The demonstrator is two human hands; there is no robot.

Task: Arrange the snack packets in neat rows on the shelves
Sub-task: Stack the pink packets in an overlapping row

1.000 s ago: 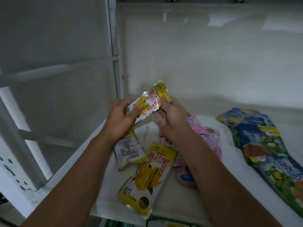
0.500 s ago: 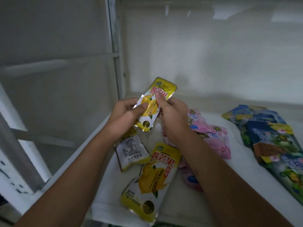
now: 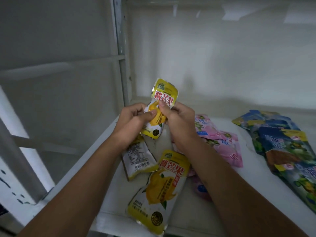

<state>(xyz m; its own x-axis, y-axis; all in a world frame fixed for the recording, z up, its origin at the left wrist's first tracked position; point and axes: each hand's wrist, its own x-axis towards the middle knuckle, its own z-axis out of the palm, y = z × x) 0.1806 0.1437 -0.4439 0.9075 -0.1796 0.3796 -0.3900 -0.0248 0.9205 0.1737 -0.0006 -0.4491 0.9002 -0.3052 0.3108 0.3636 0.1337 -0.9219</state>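
Both hands hold one yellow mango snack packet (image 3: 163,96) upright above the white shelf (image 3: 230,194), its printed front facing me. My left hand (image 3: 132,123) pinches its lower left side with the thumb on the front. My right hand (image 3: 179,123) pinches its right side, thumb just under the red lettering. Below them a second yellow mango packet (image 3: 160,190) lies face up at the shelf's front edge. A third yellow packet (image 3: 138,157) lies back side up beside it, partly under my left wrist.
Pink packets (image 3: 224,144) lie in a loose pile behind my right forearm. Several blue-green packets (image 3: 283,146) overlap at the shelf's right. A grey upright post (image 3: 120,48) borders the shelf on the left, and a white back wall (image 3: 222,57) closes it behind.
The held packet has been turned from a tilted, crumpled pose to upright with its front towards me. Both hands stayed together above the shelf's left part.
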